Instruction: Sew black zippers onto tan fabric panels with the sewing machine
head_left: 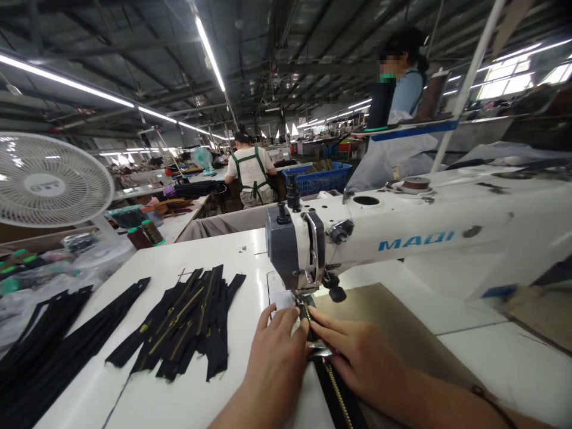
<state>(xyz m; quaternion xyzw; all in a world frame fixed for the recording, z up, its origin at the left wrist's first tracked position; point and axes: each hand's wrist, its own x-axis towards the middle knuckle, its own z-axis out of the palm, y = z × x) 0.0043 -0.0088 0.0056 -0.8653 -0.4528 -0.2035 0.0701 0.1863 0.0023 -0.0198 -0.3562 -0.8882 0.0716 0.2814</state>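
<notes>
A black zipper (336, 390) with gold teeth runs under the needle area of a white sewing machine (357, 220), along the edge of a brown fabric panel (379, 313). My left hand (277, 357) presses the zipper's left side just before the presser foot, fingers bent and close together. From the right, my right hand (364, 351) grips the zipper's other side, with its fingertips by the teeth and its palm over the brown fabric. Between both hands shows a shiny metal piece (320, 350), whose kind I cannot make out. The fingers partly hide the zipper.
Loose black zippers (187, 322) lie in a pile left of my hands, beside long black strips (75, 345). A white fan (49, 182) and thread spools (152, 232) stand at the far left. Beyond the machine are a blue basket (319, 179) and two people.
</notes>
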